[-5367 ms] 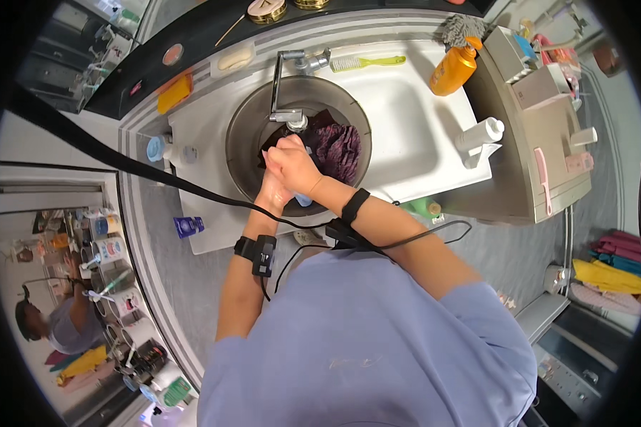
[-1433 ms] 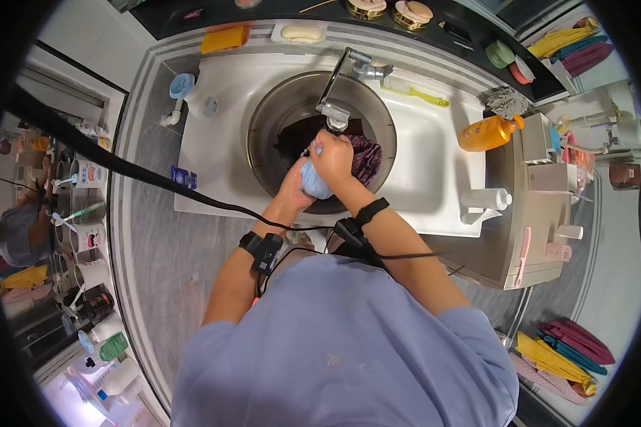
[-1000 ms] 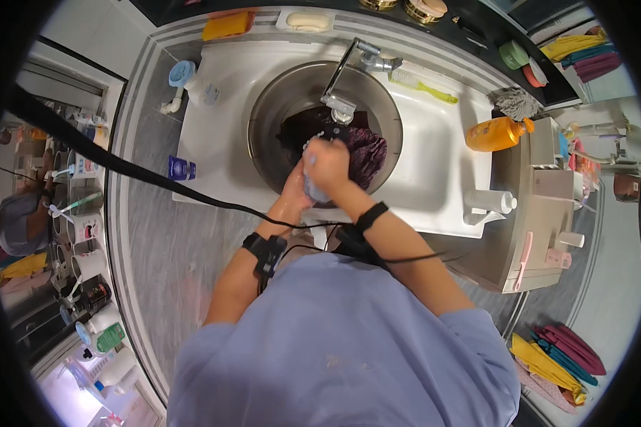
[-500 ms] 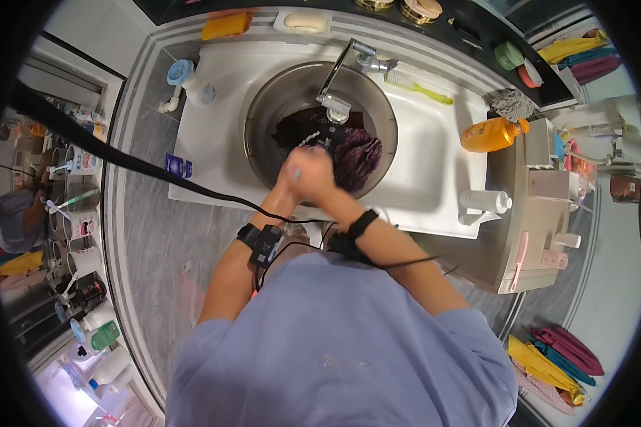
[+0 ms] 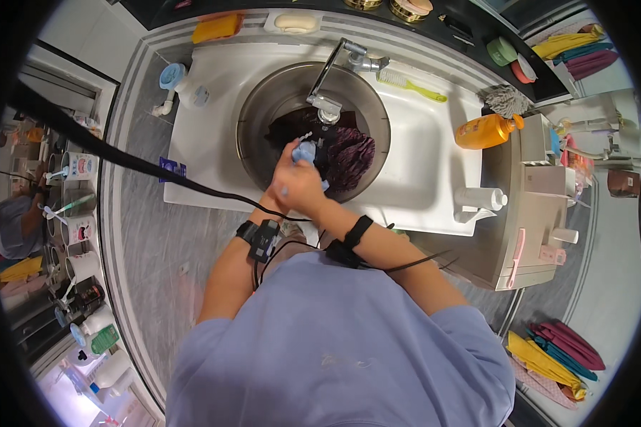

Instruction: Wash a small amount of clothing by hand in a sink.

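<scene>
Both my hands are closed together over the near rim of a steel basin (image 5: 246,146). Between them is a small light blue cloth (image 5: 305,151), bunched up, with bits showing beyond the fingers. My right hand (image 5: 304,191) wraps over it. My left hand (image 5: 283,174) presses against it from the left, its fingers partly covered by the right. Dark clothes (image 5: 349,158), black and patterned purple, lie in the basin beyond my hands. A chrome faucet (image 5: 327,107) reaches over them from the far side.
The basin sits in a white sink (image 5: 417,156). A green-handled brush (image 5: 413,86) and a soap bar (image 5: 295,23) lie along the back. On the right stand an orange pump bottle (image 5: 484,133) and a white bottle (image 5: 481,198). A black cable (image 5: 142,162) crosses from the left.
My hands have shifted slightly and turned, and more of the light blue cloth shows between the fingers. The dark clothes stay in the basin.
</scene>
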A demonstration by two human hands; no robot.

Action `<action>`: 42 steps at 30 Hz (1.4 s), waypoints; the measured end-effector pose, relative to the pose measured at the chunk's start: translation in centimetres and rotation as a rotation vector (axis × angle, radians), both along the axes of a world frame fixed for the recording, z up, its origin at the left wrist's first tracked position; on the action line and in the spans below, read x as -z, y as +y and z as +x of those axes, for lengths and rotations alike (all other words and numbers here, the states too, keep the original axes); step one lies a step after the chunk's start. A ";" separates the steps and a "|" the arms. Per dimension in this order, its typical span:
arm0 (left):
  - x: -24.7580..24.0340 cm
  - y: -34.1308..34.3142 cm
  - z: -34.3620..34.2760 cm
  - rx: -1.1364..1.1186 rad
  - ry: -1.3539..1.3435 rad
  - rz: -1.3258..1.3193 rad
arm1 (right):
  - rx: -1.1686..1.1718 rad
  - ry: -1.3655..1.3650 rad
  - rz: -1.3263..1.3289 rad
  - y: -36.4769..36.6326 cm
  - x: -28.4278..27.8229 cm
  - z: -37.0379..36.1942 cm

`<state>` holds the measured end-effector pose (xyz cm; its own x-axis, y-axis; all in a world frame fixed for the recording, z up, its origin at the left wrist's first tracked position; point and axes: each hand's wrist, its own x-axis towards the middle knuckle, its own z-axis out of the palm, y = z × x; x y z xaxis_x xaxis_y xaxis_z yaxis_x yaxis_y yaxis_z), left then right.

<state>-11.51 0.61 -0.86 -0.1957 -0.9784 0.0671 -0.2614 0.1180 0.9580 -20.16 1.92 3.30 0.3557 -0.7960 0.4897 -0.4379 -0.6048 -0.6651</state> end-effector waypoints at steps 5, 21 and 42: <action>0.8 -1.4 -1.4 -0.142 1.311 1.081 | 0.417 -0.003 -0.037 -5.5 0.7 -2.8; 4.4 -0.3 1.0 -0.218 1.337 0.984 | 0.291 -0.046 -0.093 -2.6 1.4 -0.8; 0.5 -1.6 2.2 -0.306 1.321 0.698 | 0.382 -1.040 0.902 -0.3 0.3 -3.6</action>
<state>-9.28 -0.99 -1.38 -0.1585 -0.8780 -0.4517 0.8697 -0.3407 0.3571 -23.76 1.65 3.03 -0.1483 -0.9336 -0.3263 0.4426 0.2324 -0.8661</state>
